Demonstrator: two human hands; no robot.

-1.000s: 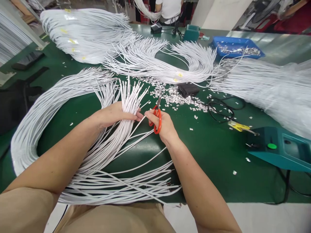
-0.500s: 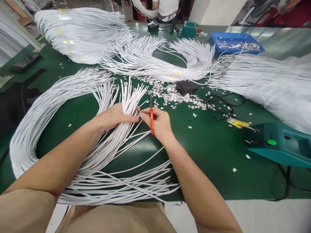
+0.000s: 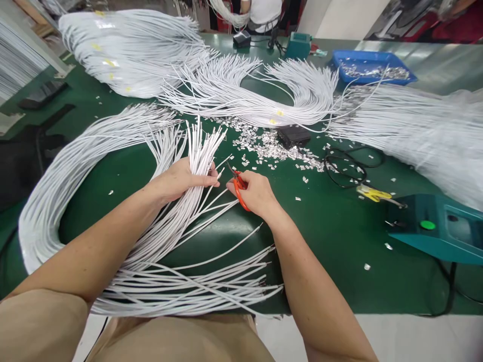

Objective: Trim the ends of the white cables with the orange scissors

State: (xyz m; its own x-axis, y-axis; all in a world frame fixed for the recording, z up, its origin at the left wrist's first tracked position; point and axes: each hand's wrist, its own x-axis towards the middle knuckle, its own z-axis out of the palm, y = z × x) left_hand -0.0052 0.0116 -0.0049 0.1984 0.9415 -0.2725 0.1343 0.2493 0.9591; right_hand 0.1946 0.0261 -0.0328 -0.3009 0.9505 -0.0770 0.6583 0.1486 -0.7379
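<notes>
My left hand (image 3: pixel 184 179) is wrapped round a bundle of white cables (image 3: pixel 202 156), whose ends fan upward above the fingers. A few single cable ends poke out to the right, between my two hands. In my right hand (image 3: pixel 254 191) are red-handled cutters (image 3: pixel 239 190), their dark tips pointing up and left towards those ends, apart from them. More of the cables (image 3: pixel 188 291) spread across the green table below my hands. At the left lies a large curved bundle of white cables (image 3: pixel 41 206).
Small silvery pieces (image 3: pixel 264 143) lie scattered around a black block (image 3: pixel 293 136). Behind are more cable bundles (image 3: pixel 128 55) and a blue tray (image 3: pixel 373 75). At the right stand a teal device (image 3: pixel 437 226) and a yellow clip (image 3: pixel 373 193). A person (image 3: pixel 264 15) is at the back.
My right hand has moved slightly right, away from the left hand's fingertips. The cutters have turned from upright to tilted, and their handles show spread. The whole view has shifted a little.
</notes>
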